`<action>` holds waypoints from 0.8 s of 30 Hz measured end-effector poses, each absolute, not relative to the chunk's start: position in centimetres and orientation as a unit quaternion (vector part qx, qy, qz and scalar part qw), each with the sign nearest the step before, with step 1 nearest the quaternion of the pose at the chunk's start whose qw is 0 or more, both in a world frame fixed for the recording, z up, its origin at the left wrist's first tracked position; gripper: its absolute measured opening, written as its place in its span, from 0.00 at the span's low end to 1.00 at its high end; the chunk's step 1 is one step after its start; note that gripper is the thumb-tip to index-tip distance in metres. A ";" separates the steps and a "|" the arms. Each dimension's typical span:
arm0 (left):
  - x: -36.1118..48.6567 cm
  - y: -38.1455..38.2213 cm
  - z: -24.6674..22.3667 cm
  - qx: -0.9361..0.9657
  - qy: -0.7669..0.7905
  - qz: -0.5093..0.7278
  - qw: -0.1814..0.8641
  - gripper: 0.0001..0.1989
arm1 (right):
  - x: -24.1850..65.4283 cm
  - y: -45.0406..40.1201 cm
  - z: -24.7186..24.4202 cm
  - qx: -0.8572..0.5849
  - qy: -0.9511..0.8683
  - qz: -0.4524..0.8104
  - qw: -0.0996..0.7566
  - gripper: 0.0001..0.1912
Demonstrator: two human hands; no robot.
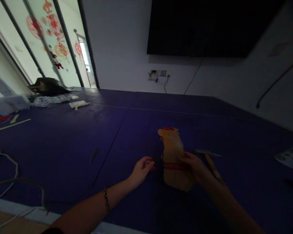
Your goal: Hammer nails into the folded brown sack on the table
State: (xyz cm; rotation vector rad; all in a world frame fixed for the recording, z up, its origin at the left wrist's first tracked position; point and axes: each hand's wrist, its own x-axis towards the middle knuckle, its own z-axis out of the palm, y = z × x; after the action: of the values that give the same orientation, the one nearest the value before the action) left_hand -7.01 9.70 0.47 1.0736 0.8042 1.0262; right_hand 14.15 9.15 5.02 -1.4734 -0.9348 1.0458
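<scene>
Right of centre, cardboard (172, 148) is clasped by the right hand (195, 165). The left hand (142, 169) is curled, hold unclear.

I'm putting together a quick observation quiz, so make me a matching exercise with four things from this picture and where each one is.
Things
1. Cardboard piece
2. Hammer
3. Thin rods
4. Black screen

Places
A. Up on the wall
B. On the purple surface, left of the left hand
C. Held by the right hand
D. On the purple surface, beside the right hand

Right pairs: 1-C, 2-D, 3-B, 4-A
</scene>
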 end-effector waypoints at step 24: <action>-10.4 12.3 2.5 0.322 0.221 0.409 0.825 0.22 | 2.6 10.5 -1.2 -0.576 -0.257 0.371 0.682 0.24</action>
State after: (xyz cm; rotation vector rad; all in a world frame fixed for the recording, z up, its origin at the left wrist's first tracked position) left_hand -10.41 12.32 2.52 0.6849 0.4702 0.8689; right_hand 2.60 10.55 -1.18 -1.2911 -0.5766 0.8331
